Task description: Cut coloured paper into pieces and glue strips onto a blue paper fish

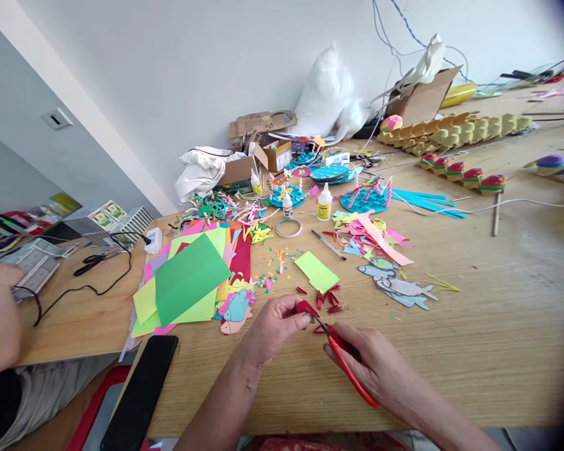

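Observation:
Between the thumb and fingers of my left hand [282, 322] is a small piece of dark red paper [305, 306]. Red-handled scissors [350, 369] are gripped in my right hand [369, 357], their blade tips touching the red paper. Several small red paper cuttings [328, 300] lie on the wooden table [451, 357] just beyond the hands. A light green paper rectangle [316, 272] rests behind those cuttings. Grey and blue fish cutouts [404, 287] are to the right, and more fish cutouts [237, 308] lie left of my left hand.
Stacked coloured paper [192, 275] and a black phone [141, 391] are at the left. Glue bottles [324, 203], a pen [329, 245] and paper scraps [366, 235] lie farther back. Egg-carton strips [455, 133] stand back right. Another person's arm [0, 313] is at far left.

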### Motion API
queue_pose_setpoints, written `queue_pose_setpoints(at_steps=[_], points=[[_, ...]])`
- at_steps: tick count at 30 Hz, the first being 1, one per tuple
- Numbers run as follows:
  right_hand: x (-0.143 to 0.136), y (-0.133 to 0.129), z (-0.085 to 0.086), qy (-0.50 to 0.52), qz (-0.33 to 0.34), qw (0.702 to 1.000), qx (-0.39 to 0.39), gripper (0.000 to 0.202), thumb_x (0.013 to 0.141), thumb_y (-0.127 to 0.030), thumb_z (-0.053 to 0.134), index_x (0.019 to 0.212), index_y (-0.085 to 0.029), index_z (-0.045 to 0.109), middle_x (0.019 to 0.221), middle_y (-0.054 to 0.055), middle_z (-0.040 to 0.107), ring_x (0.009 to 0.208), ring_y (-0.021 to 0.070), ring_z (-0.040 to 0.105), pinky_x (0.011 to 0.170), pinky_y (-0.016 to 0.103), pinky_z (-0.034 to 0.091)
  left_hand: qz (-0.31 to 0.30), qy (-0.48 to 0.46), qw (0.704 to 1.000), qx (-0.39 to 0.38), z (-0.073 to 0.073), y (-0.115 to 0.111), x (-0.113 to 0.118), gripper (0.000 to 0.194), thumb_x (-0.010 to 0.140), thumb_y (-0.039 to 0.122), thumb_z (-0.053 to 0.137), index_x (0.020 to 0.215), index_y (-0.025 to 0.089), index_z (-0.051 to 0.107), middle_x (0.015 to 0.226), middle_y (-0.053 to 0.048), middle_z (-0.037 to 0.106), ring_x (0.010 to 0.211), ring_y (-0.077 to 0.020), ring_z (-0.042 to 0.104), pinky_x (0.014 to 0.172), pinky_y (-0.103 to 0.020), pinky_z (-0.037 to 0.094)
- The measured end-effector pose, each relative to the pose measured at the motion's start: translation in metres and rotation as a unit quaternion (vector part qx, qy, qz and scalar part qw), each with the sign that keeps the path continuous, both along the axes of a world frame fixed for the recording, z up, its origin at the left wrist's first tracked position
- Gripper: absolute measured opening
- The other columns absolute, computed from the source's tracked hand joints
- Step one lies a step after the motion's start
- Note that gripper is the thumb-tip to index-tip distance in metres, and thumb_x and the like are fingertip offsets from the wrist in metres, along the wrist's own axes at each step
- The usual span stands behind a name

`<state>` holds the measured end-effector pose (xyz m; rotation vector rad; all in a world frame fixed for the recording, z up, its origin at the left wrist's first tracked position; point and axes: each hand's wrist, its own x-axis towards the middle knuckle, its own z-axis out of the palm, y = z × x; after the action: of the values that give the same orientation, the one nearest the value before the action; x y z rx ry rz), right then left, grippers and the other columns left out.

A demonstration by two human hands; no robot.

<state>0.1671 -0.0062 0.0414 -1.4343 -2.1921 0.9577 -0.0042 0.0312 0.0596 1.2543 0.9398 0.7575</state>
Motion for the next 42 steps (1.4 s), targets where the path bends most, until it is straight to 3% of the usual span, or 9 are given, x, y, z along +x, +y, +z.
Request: queue_pose_setpoints(at_steps=[9,16,42], points=[[-0.001,0.000,-0.004,-0.025,-0.008,1.000,0.017,0.033,0.086,-0.035,0.026,0.060,-0.021,0.040,0.051,0.000,0.049,0.044,0.0118,0.042,0.046,0.023,0.027,-0.010,-0.014,1.000,0.002,-0.005,0.001,-0.001,0.012,0.073,0.024,0.055,0.072,0.012,0.057,0.065,0.001,0.046,0.064,-0.0107,0.039,0.063,-0.022,0.033],[-0.001,0.000,-0.007,-0.017,-0.007,1.000,0.014,0.033,0.086,-0.035,0.026,0.060,-0.020,0.041,0.052,0.001,0.050,0.045,0.0118,0.044,0.047,0.022,0.028,0.001,0.034,0.998,0.044,-0.003,0.002,-0.004,0.020,0.076,0.030,0.050,0.071,0.013,0.056,0.064,0.001,0.047,0.064,-0.0106,0.039,0.062,-0.021,0.031],[-0.004,0.000,-0.010,-0.005,-0.003,1.000,-0.007,0.030,0.086,-0.033,0.025,0.061,-0.021,0.036,0.054,0.000,0.049,0.047,0.0118,0.042,0.048,0.023,0.029,-0.019,-0.031,0.999,-0.007,-0.013,-0.002,-0.001,0.016,0.074,0.026,0.054,0.066,0.012,0.056,0.063,0.000,0.049,0.061,-0.0101,0.040,0.061,-0.022,0.032]])
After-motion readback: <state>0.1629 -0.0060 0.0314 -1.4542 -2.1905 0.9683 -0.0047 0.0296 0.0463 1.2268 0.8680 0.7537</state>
